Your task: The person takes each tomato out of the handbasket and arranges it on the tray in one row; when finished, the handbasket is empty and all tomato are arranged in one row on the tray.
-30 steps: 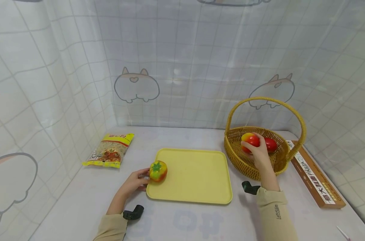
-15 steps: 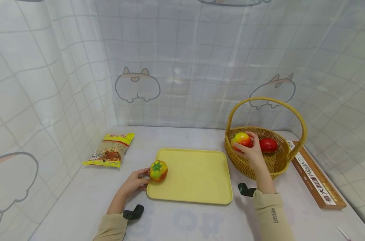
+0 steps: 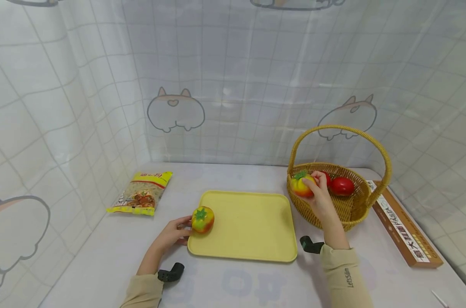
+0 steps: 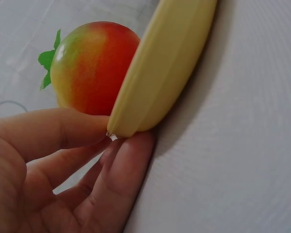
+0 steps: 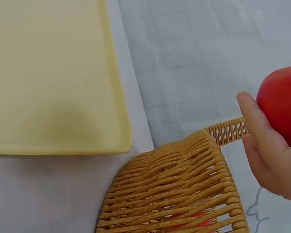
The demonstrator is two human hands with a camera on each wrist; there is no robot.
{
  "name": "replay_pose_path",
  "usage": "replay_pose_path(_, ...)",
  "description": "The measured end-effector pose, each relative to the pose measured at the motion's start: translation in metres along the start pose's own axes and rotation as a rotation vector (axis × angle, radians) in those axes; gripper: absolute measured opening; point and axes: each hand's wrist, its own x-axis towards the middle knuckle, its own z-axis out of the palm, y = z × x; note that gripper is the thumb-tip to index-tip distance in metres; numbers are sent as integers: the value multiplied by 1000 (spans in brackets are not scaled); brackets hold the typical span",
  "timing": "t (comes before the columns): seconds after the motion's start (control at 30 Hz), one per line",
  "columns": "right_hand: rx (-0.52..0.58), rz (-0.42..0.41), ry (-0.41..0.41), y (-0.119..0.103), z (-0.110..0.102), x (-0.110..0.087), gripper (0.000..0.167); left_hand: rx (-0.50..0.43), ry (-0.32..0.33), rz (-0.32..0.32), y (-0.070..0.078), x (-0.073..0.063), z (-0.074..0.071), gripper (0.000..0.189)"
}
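In the head view, my left hand (image 3: 173, 233) is at the left side of a yellow tray (image 3: 252, 226). The left wrist view shows thumb and fingers pinching the tray's rim (image 4: 169, 58). A yellow-and-red toy fruit with a green leafy top (image 3: 203, 220) sits in the tray's left part, beside the fingertips. My right hand (image 3: 322, 199) grips a similar yellow-and-red toy fruit (image 3: 301, 186) over the left side of a wicker basket (image 3: 306, 209). Its red underside (image 5: 283, 104) shows in the right wrist view. Red toy fruits (image 3: 342, 186) lie inside the basket, one partly hidden by my fingers.
A yellow-edged food packet (image 3: 140, 194) lies at the back left. Right of the basket is a long brown pasta box (image 3: 406, 226). The basket's tall handle (image 3: 340, 127) arches above it. A thin white stick (image 3: 440, 298) lies at the front right; a checked curtain (image 3: 233, 85) surrounds the table.
My right hand has shifted left within the basket with the toy fruit, turning its green leafy top into sight. The red fruits behind are more exposed. My left hand and the tray stay put.
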Motion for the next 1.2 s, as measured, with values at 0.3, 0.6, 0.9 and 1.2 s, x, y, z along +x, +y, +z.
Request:
replay_pose_path(0.3, 28, -32, -17, 2, 2, -3, 28, 0, 13, 0, -2, -1, 0, 64)
replay_pose_path(0.6, -66, -27, -47, 9, 4, -1, 64, 0, 20, 3, -2, -1, 1, 64)
replay_pose_path(0.9, -136, -50, -130, 17, 10, -2, 71, 6, 22, -1, -2, 0, 1, 64)
replay_pose_path(1.2, -182, -63, -182, 26, 24, -2, 78, 6, 18, 2, -4, 3, 0, 63)
